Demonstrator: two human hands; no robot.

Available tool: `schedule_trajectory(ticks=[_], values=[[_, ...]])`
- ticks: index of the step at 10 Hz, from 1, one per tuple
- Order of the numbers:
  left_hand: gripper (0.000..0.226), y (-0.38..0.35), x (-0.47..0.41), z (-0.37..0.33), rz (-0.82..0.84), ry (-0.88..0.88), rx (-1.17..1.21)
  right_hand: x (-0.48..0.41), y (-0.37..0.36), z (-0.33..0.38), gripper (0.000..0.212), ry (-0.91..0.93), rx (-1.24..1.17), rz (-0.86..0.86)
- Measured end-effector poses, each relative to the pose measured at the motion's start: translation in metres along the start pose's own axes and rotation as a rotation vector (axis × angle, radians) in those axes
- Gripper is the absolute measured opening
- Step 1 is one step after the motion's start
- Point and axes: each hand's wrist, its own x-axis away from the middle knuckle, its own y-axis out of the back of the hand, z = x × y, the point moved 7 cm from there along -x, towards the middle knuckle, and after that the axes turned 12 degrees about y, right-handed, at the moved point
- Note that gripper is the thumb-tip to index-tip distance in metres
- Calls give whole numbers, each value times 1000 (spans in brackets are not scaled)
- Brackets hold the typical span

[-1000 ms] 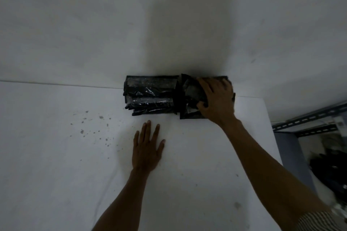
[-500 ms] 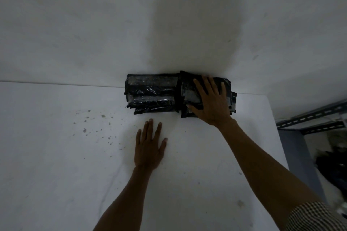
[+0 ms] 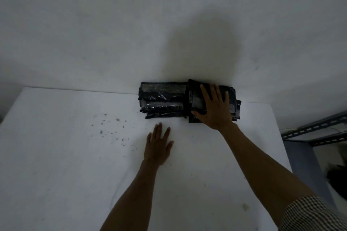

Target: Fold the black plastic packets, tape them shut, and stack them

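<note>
Two piles of black plastic packets stand side by side against the wall at the far edge of the white table (image 3: 75,165). The left pile (image 3: 162,102) holds several folded, glossy packets. My right hand (image 3: 213,108) lies flat, fingers spread, pressing down on the top packet of the right pile (image 3: 195,97); it grips nothing. My left hand (image 3: 157,145) rests flat on the table, palm down, a little in front of the left pile and apart from it. No tape is in view.
Small dark specks (image 3: 110,127) dot the table left of my left hand. A plain wall (image 3: 131,24) rises right behind the piles. Past the table's right edge stands a grey slotted metal rack (image 3: 317,131) with dark things below it.
My right hand went from curled over the right pile's top packet to lying flat and spread on it. The left hand stayed put on the table.
</note>
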Motion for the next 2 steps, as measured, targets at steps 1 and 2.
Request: schedule_trajectory(ticks=[1, 2], values=[[59, 45, 5, -3, -101, -1, 9, 3, 22, 9, 100, -22, 8, 6], [58, 77, 14, -11, -181, -72, 26, 7, 38, 18, 99, 9, 6, -17]])
